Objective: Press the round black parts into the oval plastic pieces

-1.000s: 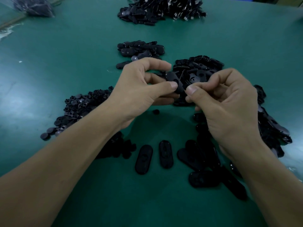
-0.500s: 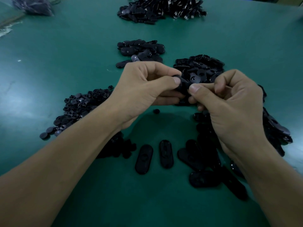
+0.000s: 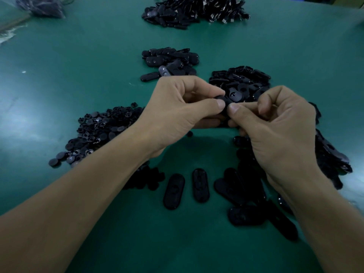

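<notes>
Left hand (image 3: pixel 177 107): fingers curled, thumb and forefinger pinching one end of a black oval piece (image 3: pixel 223 101), held above the surface.
Right hand (image 3: pixel 275 125): fingers curled too, thumb tip pressed on the same oval piece, right beside the left thumb.
Held piece: mostly hidden by both thumbs; we can't tell whether a round part sits in it.
Under the hands: one loose round part (image 3: pixel 189 134) on the green surface (image 3: pixel 78 56).
Near edge: we see two single ovals (image 3: pixel 174 191) lying side by side, with more ovals (image 3: pixel 232 190) overlapping just to their right, by the right forearm.
Left: round parts pile (image 3: pixel 102 129), partly covered by the left forearm.
Behind the hands: oval pile (image 3: pixel 242 81), some pieces showing a hole.
Right: another dark pile (image 3: pixel 332 152) behind the right wrist.
Farther back: small heap (image 3: pixel 171 60) of ovals, then a big heap (image 3: pixel 195 10) at the far edge; we see pale bits in it.
Far left corner: clear bag (image 3: pixel 41 5) of dark parts.
</notes>
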